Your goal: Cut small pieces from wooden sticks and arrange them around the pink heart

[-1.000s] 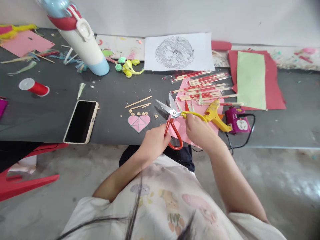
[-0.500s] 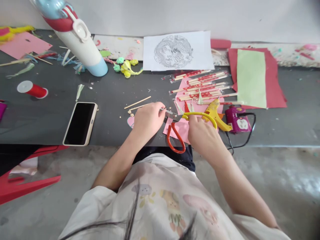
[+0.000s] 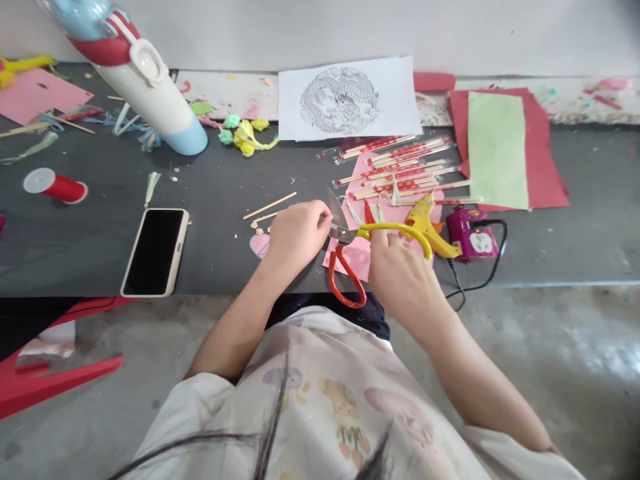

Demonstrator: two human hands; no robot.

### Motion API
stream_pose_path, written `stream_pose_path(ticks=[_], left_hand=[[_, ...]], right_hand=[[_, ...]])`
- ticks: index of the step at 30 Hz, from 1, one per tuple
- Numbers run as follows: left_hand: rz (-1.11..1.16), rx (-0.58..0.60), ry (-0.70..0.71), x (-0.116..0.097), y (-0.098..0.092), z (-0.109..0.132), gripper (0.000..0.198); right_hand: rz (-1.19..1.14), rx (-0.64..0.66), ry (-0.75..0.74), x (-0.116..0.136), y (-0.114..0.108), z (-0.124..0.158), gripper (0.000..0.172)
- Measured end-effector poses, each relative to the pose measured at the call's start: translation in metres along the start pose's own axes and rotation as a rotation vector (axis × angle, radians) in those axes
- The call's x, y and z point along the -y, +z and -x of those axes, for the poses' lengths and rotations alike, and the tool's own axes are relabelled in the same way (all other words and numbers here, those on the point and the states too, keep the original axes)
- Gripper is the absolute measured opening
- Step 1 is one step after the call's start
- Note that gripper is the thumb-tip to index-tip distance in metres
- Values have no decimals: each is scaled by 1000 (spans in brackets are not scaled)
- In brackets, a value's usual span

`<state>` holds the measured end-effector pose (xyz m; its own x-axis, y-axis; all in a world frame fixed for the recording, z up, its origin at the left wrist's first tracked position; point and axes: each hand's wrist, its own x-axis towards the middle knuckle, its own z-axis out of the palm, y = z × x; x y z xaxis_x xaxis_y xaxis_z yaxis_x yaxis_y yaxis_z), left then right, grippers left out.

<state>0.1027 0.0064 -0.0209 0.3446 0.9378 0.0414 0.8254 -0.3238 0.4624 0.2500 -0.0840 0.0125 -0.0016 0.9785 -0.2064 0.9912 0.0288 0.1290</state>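
My right hand [image 3: 403,267] is closed on the yellow handle of a pair of scissors [image 3: 367,230]. The red handle loop hangs free over the table edge, and the blades are spread apart, pointing at my left hand. My left hand [image 3: 297,233] has thumb and forefinger pinched right by the blades; whatever is between them is too small or hidden to name. Beside the left hand lie a pink paper heart [image 3: 259,246], thin wooden sticks [image 3: 270,205] and small cut bits [image 3: 257,227]. Pink paper [image 3: 350,257] lies under the scissors.
A phone [image 3: 155,253], red thread spool [image 3: 57,187] and bottle [image 3: 145,83] stand left. Wrapped chopsticks [image 3: 405,177], a yellow glue gun [image 3: 425,223] and a corded purple box [image 3: 470,237] lie right. Behind are a dragon drawing [image 3: 345,100] and green paper [image 3: 497,150].
The scissors' blades have opened wider, one blade now pointing up beside my left fingertips. The whole view has shifted slightly, and both hands keep their hold.
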Motion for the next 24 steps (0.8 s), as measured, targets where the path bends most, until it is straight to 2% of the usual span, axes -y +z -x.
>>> stream_pose_path(ticks=[2, 6, 10, 13, 15, 18, 20, 24], left_hand=[[3, -7, 5, 0, -1, 0, 14], [124, -100, -4, 4, -8, 4, 10], [600, -114, -8, 12, -22, 12, 13], [913, -70, -49, 14, -30, 18, 17], [978, -56, -62, 14, -32, 22, 17], [926, -88, -43, 12, -30, 26, 16], [850, -131, -23, 11, -26, 28, 15], [679, -215, 52, 11, -21, 31, 13]], right_hand=[[-8, 4, 11, 1, 0, 0, 28], [-48, 31, 59, -3, 3, -3, 30], [-225, 83, 148, -23, 14, -13, 26], [-629, 10, 214, -39, 21, -21, 17], [-957, -10, 236, -45, 23, -25, 16], [-1443, 29, 215, -44, 23, -29, 14], [-1720, 79, 125, -40, 21, -31, 21], [-2040, 244, -59, -30, 15, -35, 36]])
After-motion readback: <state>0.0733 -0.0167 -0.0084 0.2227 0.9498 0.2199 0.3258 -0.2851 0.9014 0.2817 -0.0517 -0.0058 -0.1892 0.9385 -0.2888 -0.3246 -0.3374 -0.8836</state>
